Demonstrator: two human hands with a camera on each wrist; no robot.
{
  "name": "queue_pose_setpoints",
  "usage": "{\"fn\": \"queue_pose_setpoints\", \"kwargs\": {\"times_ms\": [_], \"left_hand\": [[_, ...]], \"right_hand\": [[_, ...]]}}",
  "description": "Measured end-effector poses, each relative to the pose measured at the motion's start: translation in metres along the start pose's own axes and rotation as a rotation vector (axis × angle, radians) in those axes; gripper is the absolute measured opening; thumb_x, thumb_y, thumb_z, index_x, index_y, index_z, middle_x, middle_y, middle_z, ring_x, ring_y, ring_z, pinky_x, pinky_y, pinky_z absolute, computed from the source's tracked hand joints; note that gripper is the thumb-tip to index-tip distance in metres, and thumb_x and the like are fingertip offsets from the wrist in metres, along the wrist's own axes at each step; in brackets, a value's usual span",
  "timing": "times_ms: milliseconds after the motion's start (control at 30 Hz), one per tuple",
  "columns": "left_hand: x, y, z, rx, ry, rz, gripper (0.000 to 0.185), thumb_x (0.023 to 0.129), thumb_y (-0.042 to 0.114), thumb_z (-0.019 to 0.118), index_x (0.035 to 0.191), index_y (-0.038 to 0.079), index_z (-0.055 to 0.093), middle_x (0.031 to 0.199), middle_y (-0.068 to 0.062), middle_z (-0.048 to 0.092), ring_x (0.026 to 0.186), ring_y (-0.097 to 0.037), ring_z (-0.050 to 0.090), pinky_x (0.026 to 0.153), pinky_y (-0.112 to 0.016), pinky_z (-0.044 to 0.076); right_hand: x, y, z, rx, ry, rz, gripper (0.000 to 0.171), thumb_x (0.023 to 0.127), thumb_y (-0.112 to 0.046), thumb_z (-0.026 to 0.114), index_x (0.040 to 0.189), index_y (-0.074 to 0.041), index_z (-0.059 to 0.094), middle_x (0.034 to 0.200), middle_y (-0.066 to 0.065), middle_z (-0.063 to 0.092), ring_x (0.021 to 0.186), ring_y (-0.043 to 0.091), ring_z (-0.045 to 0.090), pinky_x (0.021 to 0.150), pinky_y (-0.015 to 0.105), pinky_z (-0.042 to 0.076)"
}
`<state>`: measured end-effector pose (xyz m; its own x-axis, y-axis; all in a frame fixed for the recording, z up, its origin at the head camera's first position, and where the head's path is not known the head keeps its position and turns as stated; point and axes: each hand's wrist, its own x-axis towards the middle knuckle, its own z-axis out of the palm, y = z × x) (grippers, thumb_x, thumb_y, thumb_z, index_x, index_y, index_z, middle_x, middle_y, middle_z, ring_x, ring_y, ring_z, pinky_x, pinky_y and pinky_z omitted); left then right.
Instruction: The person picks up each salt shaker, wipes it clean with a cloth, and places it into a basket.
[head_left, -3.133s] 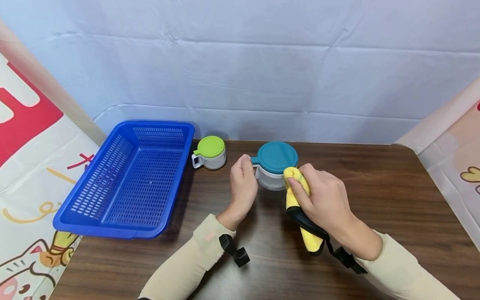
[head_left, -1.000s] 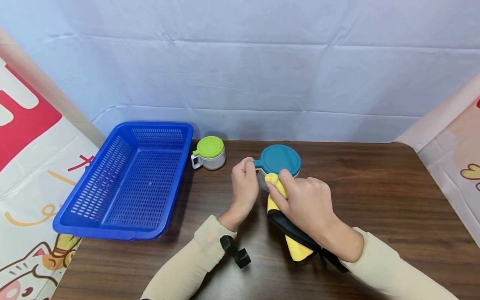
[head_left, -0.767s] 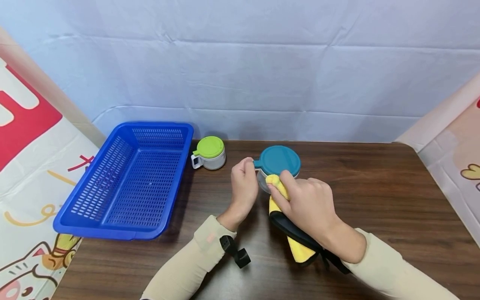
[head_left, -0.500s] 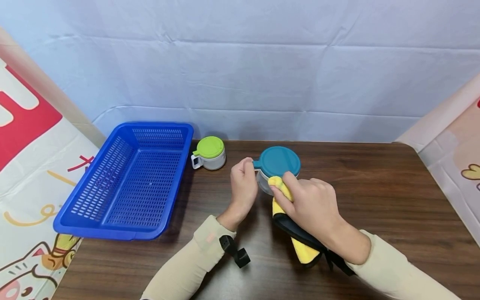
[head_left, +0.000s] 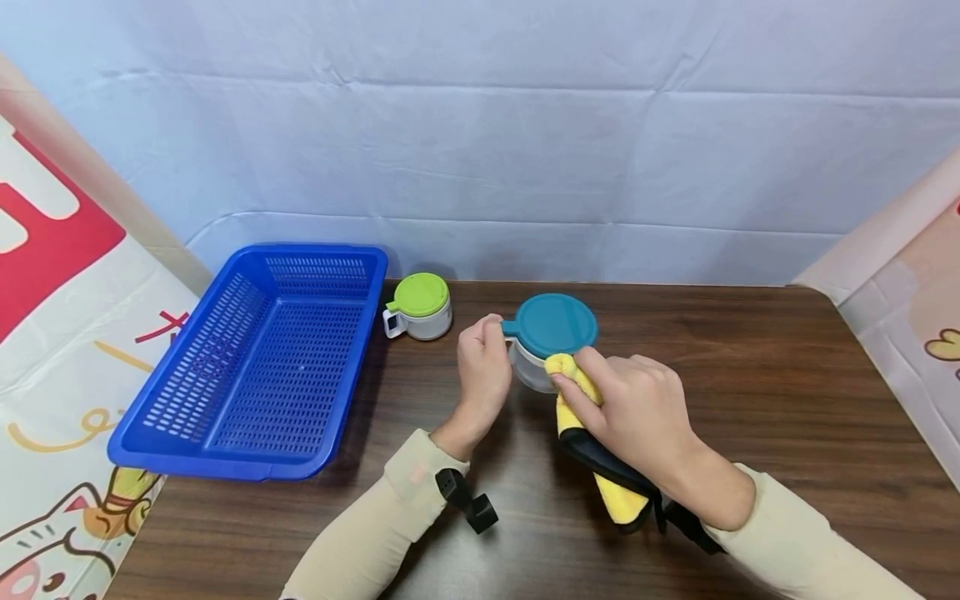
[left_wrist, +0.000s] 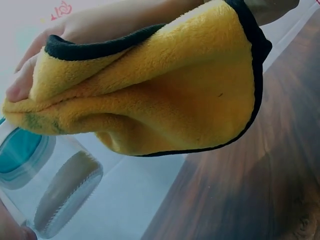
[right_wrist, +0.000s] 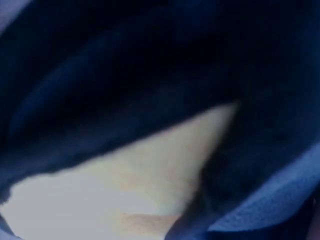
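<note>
Leftmost, blue basket (head_left: 255, 358) on table (head_left: 787, 392); then green-lidded jar (head_left: 418, 306). Centre: left hand (head_left: 483, 375) pinches handle of teal-lidded jar (head_left: 550, 325), standing on table. Right hand (head_left: 637, 412) grips yellow cloth (head_left: 573, 392), pressed against the jar's side.

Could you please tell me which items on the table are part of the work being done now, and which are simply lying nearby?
In use:
- teal-lidded jar, handle held by the left hand
- yellow cloth, pressed to the jar by the right hand

Lying about:
- green-lidded jar
- blue basket
</note>
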<state>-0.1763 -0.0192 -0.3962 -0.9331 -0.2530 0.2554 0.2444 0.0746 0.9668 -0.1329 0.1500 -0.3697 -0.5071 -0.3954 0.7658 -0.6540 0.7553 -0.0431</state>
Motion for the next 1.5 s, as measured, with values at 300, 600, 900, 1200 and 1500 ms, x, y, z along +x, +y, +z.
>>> {"fn": "queue_pose_setpoints", "kwargs": {"times_ms": [300,600,900,1200,1500], "left_hand": [[0.0,-0.001,-0.001,-0.003,-0.008,-0.018,0.039,0.096,0.009,0.037,0.056,0.009,0.038,0.055,0.001,0.032,0.051,-0.014,0.03,0.05,-0.024,0.024],[0.003,-0.002,-0.002,-0.021,0.005,-0.008,0.039,0.095,0.007,0.037,0.056,0.009,0.037,0.055,0.001,0.031,0.051,-0.014,0.029,0.051,-0.024,0.023],[0.004,-0.003,-0.004,-0.022,0.024,-0.009,0.038,0.095,0.007,0.038,0.056,0.009,0.037,0.055,0.002,0.031,0.051,-0.013,0.029,0.051,-0.024,0.023],[0.005,-0.002,-0.005,-0.037,0.033,-0.019,0.038,0.095,0.007,0.037,0.057,0.01,0.038,0.056,0.002,0.032,0.052,-0.014,0.03,0.052,-0.025,0.024],[0.004,-0.002,-0.004,-0.034,0.038,-0.023,0.037,0.094,0.005,0.037,0.057,0.009,0.037,0.056,0.001,0.031,0.053,-0.014,0.029,0.052,-0.025,0.023]], "right_hand": [[-0.007,0.009,-0.004,0.016,-0.043,0.045,0.05,0.106,-0.053,0.041,0.078,-0.015,0.057,0.052,-0.011,0.029,0.041,0.007,0.03,0.04,0.024,0.023],[-0.007,0.015,-0.007,0.041,-0.054,0.086,0.051,0.106,-0.052,0.039,0.088,-0.01,0.061,0.052,-0.01,0.031,0.042,0.009,0.03,0.04,0.025,0.024],[-0.007,0.019,-0.005,0.046,-0.078,0.129,0.053,0.107,-0.051,0.037,0.092,-0.005,0.06,0.052,-0.008,0.031,0.043,0.01,0.031,0.041,0.027,0.026],[-0.005,0.023,-0.003,0.051,-0.08,0.16,0.055,0.107,-0.051,0.035,0.091,-0.004,0.058,0.053,-0.007,0.032,0.043,0.01,0.031,0.041,0.027,0.026],[-0.004,0.027,-0.002,0.054,-0.071,0.181,0.055,0.107,-0.05,0.033,0.089,-0.004,0.056,0.053,-0.006,0.032,0.044,0.01,0.029,0.041,0.028,0.025]]}}
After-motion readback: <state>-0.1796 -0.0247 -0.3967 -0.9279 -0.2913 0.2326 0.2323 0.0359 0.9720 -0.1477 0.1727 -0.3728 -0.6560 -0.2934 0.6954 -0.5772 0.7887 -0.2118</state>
